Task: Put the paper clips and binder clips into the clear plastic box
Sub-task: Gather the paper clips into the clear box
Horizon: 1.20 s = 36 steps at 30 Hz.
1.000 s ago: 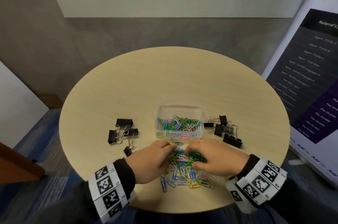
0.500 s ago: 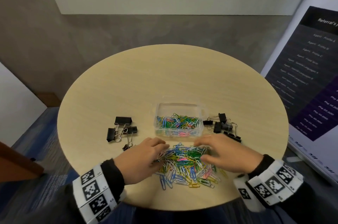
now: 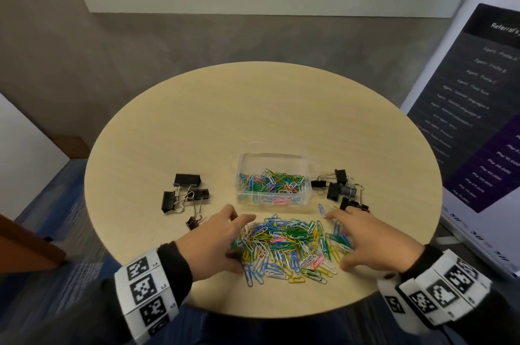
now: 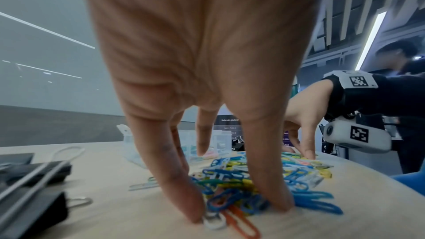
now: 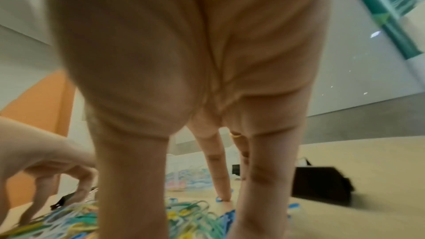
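A heap of coloured paper clips (image 3: 289, 249) lies on the round table near its front edge. My left hand (image 3: 216, 240) stands on the heap's left side, fingers spread and tips down on the clips (image 4: 239, 184). My right hand (image 3: 363, 237) does the same on the right side, straight fingers touching the table and clips (image 5: 188, 214). Neither hand grips anything. Just behind the heap the clear plastic box (image 3: 273, 176) stands open, partly filled with paper clips. Black binder clips lie in one group left of the box (image 3: 183, 192) and another group right of it (image 3: 340, 190).
The light wood table (image 3: 253, 114) is bare behind the box. A printed banner (image 3: 478, 108) stands off the table to the right. Another person (image 4: 400, 64) shows in the left wrist view, beyond the table.
Both hands moved apart from the middle of the heap to its left and right sides. The paper clips between them are now uncovered and spread wider.
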### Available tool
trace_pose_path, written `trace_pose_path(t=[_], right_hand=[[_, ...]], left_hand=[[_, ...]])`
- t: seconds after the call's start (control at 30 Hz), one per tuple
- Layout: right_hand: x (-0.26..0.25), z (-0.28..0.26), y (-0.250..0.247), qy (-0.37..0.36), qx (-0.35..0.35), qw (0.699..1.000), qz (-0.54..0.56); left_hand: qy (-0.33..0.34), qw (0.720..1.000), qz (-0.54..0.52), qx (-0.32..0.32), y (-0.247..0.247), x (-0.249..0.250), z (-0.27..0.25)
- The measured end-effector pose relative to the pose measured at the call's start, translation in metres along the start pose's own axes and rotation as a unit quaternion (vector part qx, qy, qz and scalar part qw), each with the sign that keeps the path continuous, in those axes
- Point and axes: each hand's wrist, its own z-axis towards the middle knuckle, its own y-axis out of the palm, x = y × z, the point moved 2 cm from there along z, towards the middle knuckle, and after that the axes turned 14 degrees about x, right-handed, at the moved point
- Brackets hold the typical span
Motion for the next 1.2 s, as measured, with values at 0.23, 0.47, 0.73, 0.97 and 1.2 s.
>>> trace_pose_path(t=[0.23,0.47,0.73,0.97,1.2], right_hand=[[-0.041,0.017,0.003,-0.078,0.052,0.995,0.034],[-0.051,0.033,0.000,-0.114,0.104,0.988,0.020],[-0.029,0.041,-0.019,-0.072,0.117,0.982,0.133],[-0.032,0.059,-0.053,-0.084,0.229,0.944,0.221],[-0.043,0.073,-0.051,-0.096,0.228,0.953,0.173]], left_hand=[[0.033,0.999,0.027,0.004,0.004,0.016,0.027],[0.045,0.995,0.082,0.035,0.001,0.017,0.043],[0.002,0.998,0.048,0.033,-0.006,0.004,0.044],[0.003,0.996,-0.039,0.074,-0.043,0.011,0.048],[0.006,0.976,-0.059,0.208,-0.074,0.018,0.080]])
